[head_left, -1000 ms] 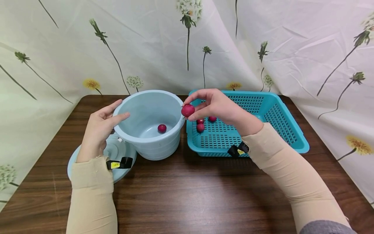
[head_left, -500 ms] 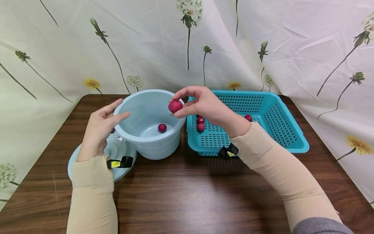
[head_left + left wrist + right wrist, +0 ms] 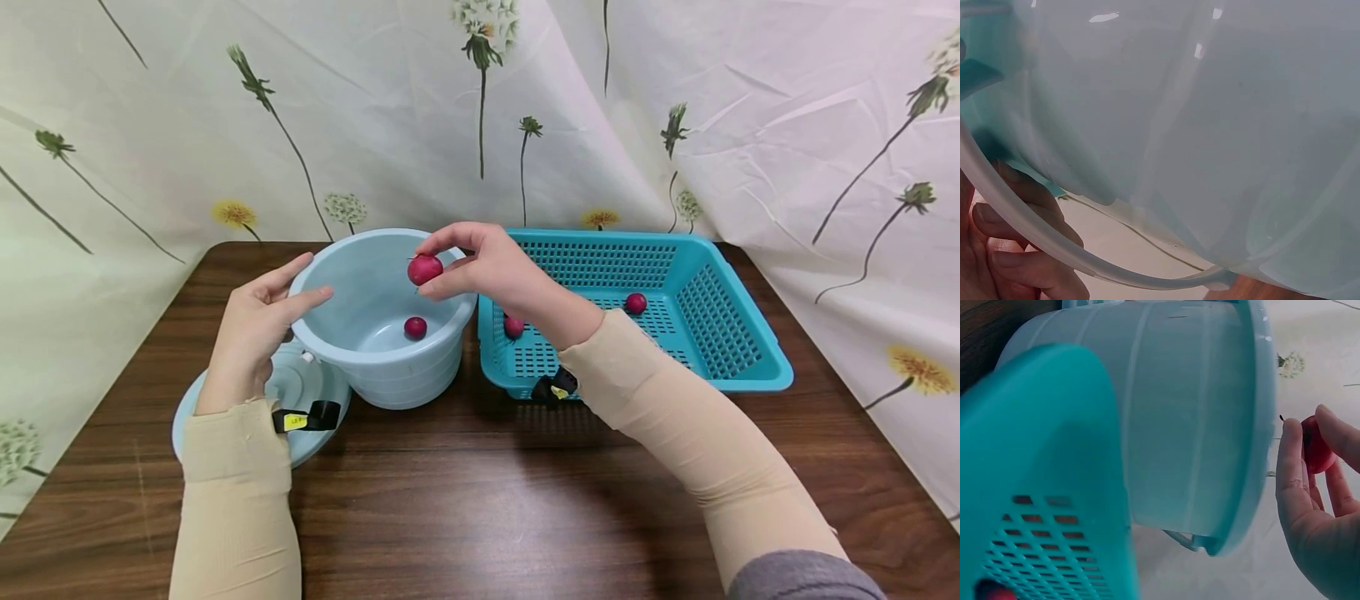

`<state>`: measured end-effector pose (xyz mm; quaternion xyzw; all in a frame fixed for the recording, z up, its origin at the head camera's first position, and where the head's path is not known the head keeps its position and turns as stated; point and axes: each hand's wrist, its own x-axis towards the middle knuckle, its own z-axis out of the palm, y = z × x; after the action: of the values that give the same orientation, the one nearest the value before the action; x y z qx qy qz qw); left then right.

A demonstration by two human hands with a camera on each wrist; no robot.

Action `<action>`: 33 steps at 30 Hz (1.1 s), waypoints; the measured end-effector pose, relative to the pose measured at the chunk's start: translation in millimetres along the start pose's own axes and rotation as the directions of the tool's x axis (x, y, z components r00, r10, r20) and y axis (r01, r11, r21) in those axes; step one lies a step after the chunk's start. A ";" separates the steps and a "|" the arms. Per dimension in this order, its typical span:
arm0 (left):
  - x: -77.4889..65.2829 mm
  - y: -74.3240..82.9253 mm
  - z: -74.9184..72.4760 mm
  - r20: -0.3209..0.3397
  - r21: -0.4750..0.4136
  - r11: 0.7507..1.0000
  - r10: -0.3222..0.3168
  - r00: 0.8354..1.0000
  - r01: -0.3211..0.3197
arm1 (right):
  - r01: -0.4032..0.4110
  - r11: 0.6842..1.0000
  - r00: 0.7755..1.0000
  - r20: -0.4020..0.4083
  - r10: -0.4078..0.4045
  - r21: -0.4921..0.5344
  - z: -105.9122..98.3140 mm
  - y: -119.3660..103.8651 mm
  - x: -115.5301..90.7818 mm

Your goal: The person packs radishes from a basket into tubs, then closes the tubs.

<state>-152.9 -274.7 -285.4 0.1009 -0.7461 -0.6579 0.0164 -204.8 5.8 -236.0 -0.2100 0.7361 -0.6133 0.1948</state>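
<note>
A red radish (image 3: 424,269) with thin root ends is pinched between the thumb and fingers of my right hand (image 3: 491,267), above the right part of the light-blue bucket (image 3: 408,383). One more radish (image 3: 415,327) lies on the bucket's floor. My left hand (image 3: 251,325) grips the bucket's left rim, thumb over the inner edge. In the left wrist view, its curled fingers (image 3: 1029,265) show beyond the pale handle (image 3: 1029,231). The right wrist view shows the held radish (image 3: 1317,447) past the bucket's rim.
A turquoise perforated basket (image 3: 675,385) stands right of the bucket, partly behind my right forearm. Radishes lie inside it, one at the left (image 3: 513,327) and one farther right (image 3: 636,303). A light-blue lid (image 3: 318,383) lies under my left wrist on the brown table (image 3: 465,500).
My right hand has carried the radish leftward from the basket's left edge to above the bucket. The left hand and the bucket have stayed in place.
</note>
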 end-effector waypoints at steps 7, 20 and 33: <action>0.1 -0.5 2.2 0.001 0.016 1.000 0.004 1.000 -0.004 | -0.046 0.998 0.999 -0.001 0.046 0.038 7.2 8.2 7.0; -0.1 -0.3 0.7 0.002 0.003 1.000 0.001 1.000 -0.001 | -0.103 0.995 0.994 0.020 0.103 0.010 16.4 2.6 22.6; 3.3 -1.3 0.4 -0.020 0.024 1.000 0.005 1.000 -0.004 | -0.164 0.985 0.985 0.067 0.161 0.048 15.6 -0.4 32.8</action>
<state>-156.0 -275.1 -287.0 0.1061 -0.7539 -0.6479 0.0243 -223.7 -25.1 -239.2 -0.1633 0.7276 -0.6079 0.2728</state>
